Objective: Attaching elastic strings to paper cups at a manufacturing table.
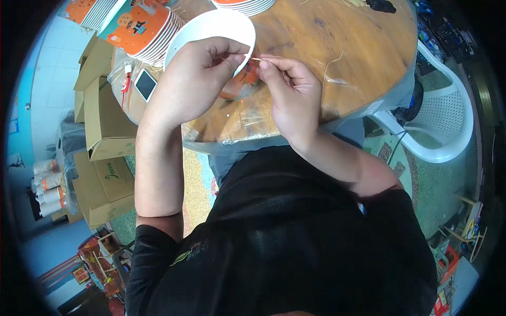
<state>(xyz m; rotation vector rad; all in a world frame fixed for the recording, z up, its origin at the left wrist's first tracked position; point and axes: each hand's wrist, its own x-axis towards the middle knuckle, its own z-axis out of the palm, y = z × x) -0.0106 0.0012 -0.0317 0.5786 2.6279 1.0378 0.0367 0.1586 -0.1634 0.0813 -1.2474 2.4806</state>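
Note:
In my left hand (195, 79) is the rim of a white-lined paper bucket (221, 27), tilted with its mouth toward the upper left. Orange print shows on its outer wall, below my fingers. My right hand (295, 92) is closed in a pinch at the rim's right side, thumb against forefinger. Between those fingertips runs a thin yellowish cord (255, 59), which reaches the bucket's edge near my left thumb. Whether the cord passes through a hole there is too small to tell.
Nested orange buckets (145, 31) stand at the table's far left, with another stack (245, 6) farther back. A phone (145, 85) lies near the left edge. A loose cord (331, 64) rests on the wooden table (369, 63). Cardboard boxes (108, 118) and a white plastic chair (448, 116) flank it.

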